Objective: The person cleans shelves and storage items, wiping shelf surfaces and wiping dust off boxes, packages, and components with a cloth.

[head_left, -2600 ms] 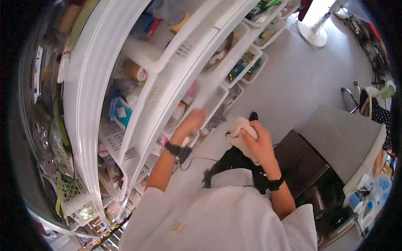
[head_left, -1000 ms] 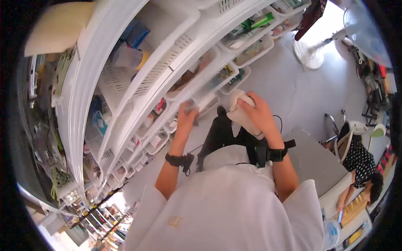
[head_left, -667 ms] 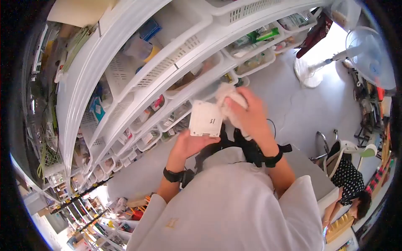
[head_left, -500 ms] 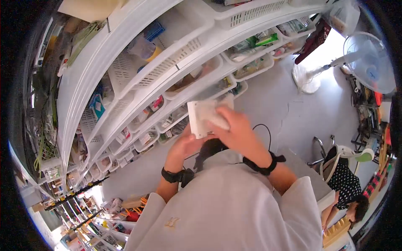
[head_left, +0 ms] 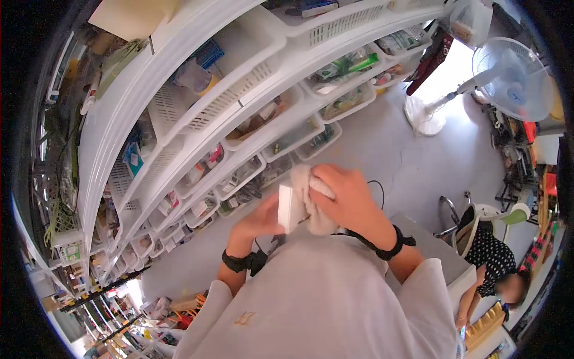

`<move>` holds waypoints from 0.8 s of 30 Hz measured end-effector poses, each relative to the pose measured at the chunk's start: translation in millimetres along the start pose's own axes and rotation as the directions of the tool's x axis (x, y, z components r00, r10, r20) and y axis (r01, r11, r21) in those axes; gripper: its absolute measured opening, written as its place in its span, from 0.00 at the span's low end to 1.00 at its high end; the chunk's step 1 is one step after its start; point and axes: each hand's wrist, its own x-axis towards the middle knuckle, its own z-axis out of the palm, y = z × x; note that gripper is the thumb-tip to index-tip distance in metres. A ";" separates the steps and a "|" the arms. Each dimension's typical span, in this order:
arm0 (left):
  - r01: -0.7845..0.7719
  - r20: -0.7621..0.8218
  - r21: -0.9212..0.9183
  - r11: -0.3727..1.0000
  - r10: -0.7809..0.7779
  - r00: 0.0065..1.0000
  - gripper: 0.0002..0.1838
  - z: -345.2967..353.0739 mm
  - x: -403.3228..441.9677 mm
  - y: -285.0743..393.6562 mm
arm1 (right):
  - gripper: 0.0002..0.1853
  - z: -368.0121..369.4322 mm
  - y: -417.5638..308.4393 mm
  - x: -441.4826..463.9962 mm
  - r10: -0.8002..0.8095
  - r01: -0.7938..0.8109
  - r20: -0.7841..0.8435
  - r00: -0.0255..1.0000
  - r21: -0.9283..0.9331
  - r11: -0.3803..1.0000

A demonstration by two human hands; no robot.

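A small white box (head_left: 287, 208) is held up in front of my chest, tilted with a narrow side toward me. My left hand (head_left: 258, 216) grips it from the left, fingers along its edge. In my right hand (head_left: 348, 194) is a bunched white cloth (head_left: 321, 220), pressed against the box's right side. The cloth hides much of that side and part of my right fingers. Both wrists carry dark bands.
White shelves with plastic baskets (head_left: 281, 140) of small goods run along the left and front. A standing fan (head_left: 427, 116) is at the upper right. Near a chair (head_left: 478, 224) at the right, a person in a dotted top (head_left: 491, 257) sits by a grey table (head_left: 433, 251).
The box has turned so a narrow side faces me, and it sits lower. My right hand and the cloth have shifted from its broad face to its right side.
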 end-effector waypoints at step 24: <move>-0.098 -0.129 -0.528 0.844 0.035 0.991 0.32 -9.5 -32.5 -49.2 | 0.19 23.7 26.1 8.3 0.174 -0.199 0.106 0.979 0.679 0.707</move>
